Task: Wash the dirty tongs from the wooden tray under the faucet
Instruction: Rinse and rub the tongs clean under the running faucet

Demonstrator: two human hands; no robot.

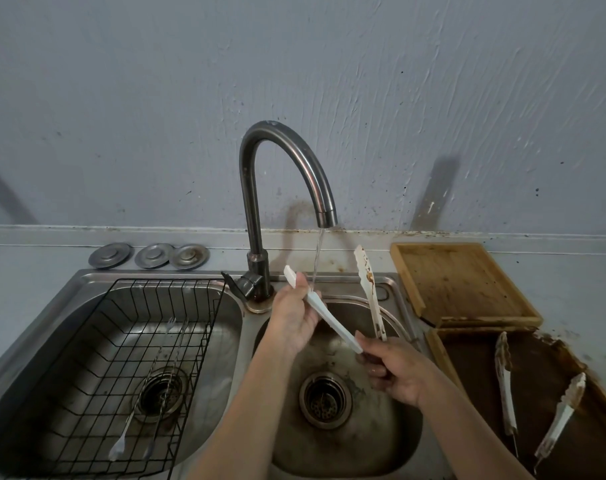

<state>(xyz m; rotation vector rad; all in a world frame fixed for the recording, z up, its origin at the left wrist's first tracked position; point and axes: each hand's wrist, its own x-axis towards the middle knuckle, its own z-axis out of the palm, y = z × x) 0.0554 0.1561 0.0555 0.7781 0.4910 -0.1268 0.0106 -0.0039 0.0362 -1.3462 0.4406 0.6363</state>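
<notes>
White tongs (332, 323) over right sink basin (391, 441): left hand (294, 315) rubs clean arm under faucet (280, 188) stream, right hand (396, 372) grips hinge; other arm stained. Second dirty tongs (537, 400) wait in wooden tray (443, 358).

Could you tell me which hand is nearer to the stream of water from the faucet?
Left. The left hand rubs the tongs beside the stream; the right hand grips their hinge end lower down.

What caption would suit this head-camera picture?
Two hands, left and right, rinse white tongs under a running faucet.
</notes>
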